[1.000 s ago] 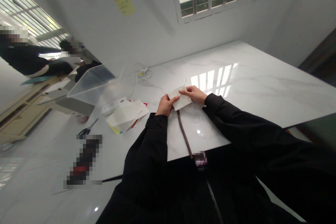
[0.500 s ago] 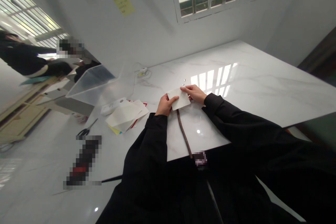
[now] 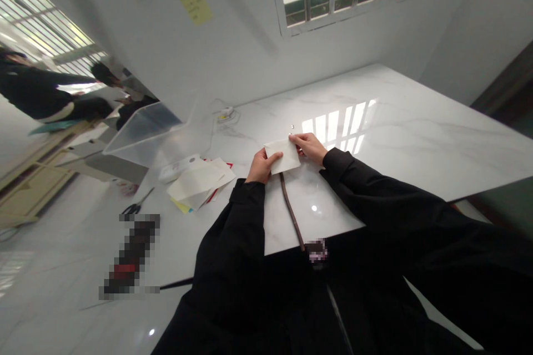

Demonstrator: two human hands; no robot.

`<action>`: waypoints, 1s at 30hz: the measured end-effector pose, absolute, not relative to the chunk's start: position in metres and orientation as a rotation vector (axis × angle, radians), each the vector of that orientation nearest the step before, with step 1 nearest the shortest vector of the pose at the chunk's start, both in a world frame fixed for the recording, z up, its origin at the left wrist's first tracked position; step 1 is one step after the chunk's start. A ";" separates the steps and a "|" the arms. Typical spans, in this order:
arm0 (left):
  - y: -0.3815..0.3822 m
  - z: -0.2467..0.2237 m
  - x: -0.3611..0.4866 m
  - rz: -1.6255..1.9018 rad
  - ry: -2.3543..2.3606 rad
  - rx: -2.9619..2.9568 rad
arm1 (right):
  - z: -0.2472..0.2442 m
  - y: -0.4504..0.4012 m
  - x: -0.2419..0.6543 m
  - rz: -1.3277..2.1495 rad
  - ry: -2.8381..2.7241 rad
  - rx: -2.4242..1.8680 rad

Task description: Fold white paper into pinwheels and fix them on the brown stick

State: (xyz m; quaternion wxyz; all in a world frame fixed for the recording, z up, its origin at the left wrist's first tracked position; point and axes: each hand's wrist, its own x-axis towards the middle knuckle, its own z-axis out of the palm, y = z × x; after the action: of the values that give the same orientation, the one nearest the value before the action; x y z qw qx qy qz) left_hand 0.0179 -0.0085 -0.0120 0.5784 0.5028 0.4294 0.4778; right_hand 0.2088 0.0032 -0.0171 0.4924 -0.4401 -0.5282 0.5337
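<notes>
A small cream-white sheet of paper [image 3: 285,158] is held up over the table in both hands. My left hand [image 3: 261,166] grips its left edge, thumb lying on the face and fingers behind. At the upper right corner my right hand [image 3: 308,147] pinches the sheet between thumb and fingers. Below the paper a thin brown stick [image 3: 291,208] runs toward my body; its upper end is hidden behind the sheet. Just beyond the paper lies a tiny shiny piece [image 3: 292,127], too small to name.
To the left, a pile of papers [image 3: 199,182] lies on the marbled white table [image 3: 400,138]. Beyond it stands a clear plastic bin [image 3: 137,133]. Scissors [image 3: 132,208] and a blurred-out dark object [image 3: 132,255] lie nearer. Two people sit at the far left.
My right hand has shifted very slightly along the sheet's upper corner, and the paper tilts a little differently. My left hand keeps its hold.
</notes>
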 end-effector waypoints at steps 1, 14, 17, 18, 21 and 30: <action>-0.008 -0.012 0.018 1.120 1.007 1.178 | -0.017 0.003 0.209 1.293 -1.279 -1.075; -0.007 -0.013 0.020 1.146 0.958 1.151 | -0.018 0.004 0.211 1.342 -1.518 -1.062; -0.007 -0.011 0.020 1.145 0.955 1.154 | -0.018 0.003 0.211 1.352 -1.522 -1.050; -0.008 -0.010 0.020 1.145 0.954 1.154 | -0.017 0.003 0.211 1.356 -1.524 -1.044; -0.008 -0.010 0.020 1.157 0.957 1.143 | -0.014 0.001 0.212 1.360 -1.520 -1.006; -0.006 -0.013 0.019 1.182 0.954 1.135 | -0.016 0.003 0.211 1.343 -1.565 -1.044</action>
State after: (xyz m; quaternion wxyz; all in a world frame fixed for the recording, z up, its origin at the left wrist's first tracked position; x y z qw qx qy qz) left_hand 0.0186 -0.0059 -0.0126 0.5833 0.4862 0.4086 0.5064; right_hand 0.2113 0.0028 -0.0163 0.4031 -0.4132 -0.6196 0.5318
